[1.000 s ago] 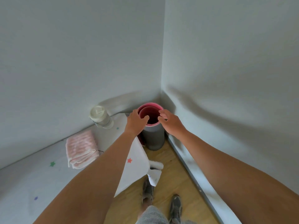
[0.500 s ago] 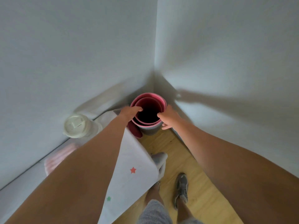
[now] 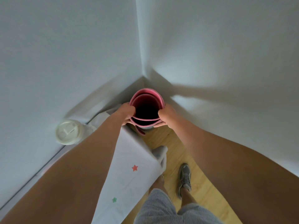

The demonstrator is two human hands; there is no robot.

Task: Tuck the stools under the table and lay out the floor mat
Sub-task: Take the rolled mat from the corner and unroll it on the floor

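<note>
Head view: both hands, left hand (image 3: 127, 113) and right hand (image 3: 166, 114), have fingers grasping the rolled pink floor mat (image 3: 146, 101) upright in the wall corner (beside the tabletop (image 3: 129, 180)). Next, probably lift it clear and unroll.

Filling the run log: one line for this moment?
stage: grasp | left hand, right hand: gripping rolled pink mat upright in corner | mat: not unrolled
</note>
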